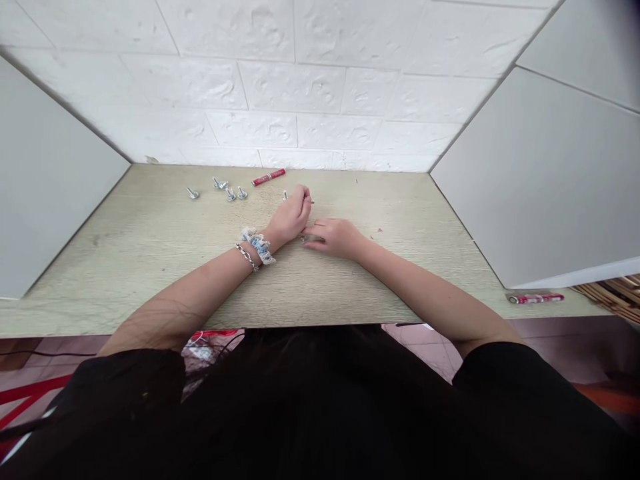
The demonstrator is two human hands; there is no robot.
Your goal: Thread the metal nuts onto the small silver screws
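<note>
My left hand (293, 217) reaches to the middle of the wooden table (150, 267) with its fingers curled round a small metal part whose tips show on either side of the fingers. My right hand (334, 237) rests on the table just to the right, fingers together and pinched on a tiny metal piece (303, 238) at its fingertips. The two hands almost touch. A scrunchie (257, 245) and a chain bracelet (247, 257) sit on my left wrist.
Several metal bolts (225, 190) lie at the back left of the table, beside a red battery (269, 177). Another red battery (535, 298) lies at the front right edge. White panels stand on both sides, a white brick wall behind.
</note>
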